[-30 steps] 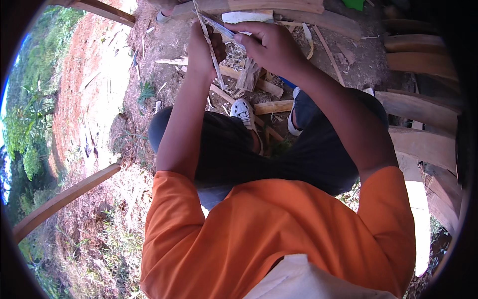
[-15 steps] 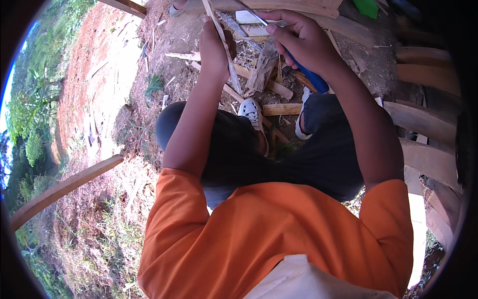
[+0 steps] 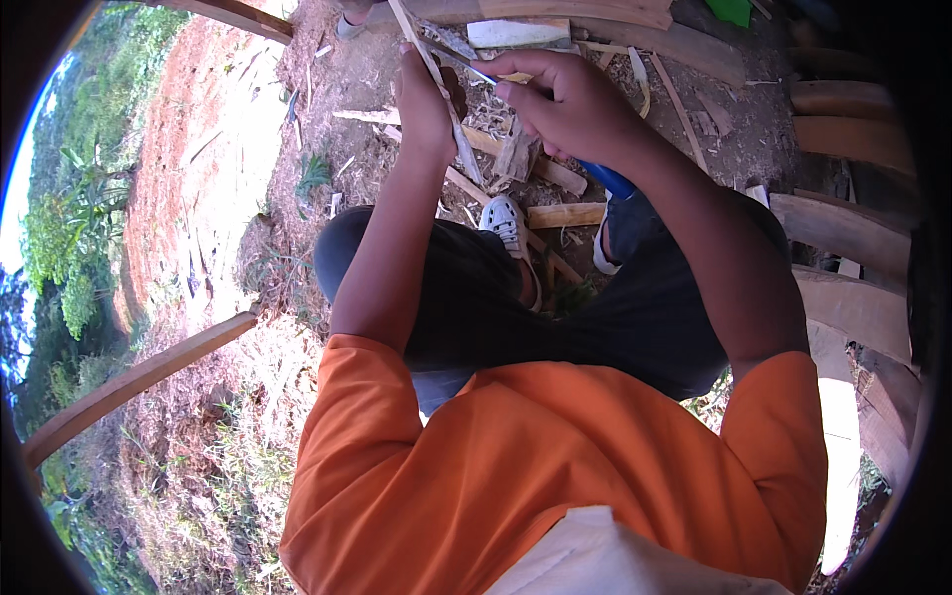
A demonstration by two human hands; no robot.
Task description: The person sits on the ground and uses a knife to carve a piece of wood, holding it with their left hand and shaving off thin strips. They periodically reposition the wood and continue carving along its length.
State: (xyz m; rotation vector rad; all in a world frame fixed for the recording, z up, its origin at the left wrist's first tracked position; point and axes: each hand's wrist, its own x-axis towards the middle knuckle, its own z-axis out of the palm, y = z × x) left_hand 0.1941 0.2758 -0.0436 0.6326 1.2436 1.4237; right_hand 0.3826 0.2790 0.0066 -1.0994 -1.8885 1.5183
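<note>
Near the top middle, my left hand (image 3: 428, 104) is closed around a long thin strip of wood (image 3: 463, 154), which slants from the upper left down toward my shoe. My right hand (image 3: 570, 104) grips a knife by its blue handle (image 3: 607, 179); the handle's end sticks out below the palm. The metal blade (image 3: 458, 59) points up and left and reaches the strip beside my left hand. Whether its edge presses on the wood is too small to tell. My right thumb and forefinger lie along the base of the blade.
Wood offcuts (image 3: 560, 177) and shavings litter the ground around my white shoes (image 3: 504, 223). A pale wood block (image 3: 519, 34) lies at the top. Curved planks (image 3: 843, 230) line the right side. A wooden beam (image 3: 139, 385) slants in at the left, before a sunlit earth slope (image 3: 188, 178).
My right hand has moved left and slightly down with the knife, bringing the blade across to the wood strip. My left hand stays nearly in place, still holding the strip.
</note>
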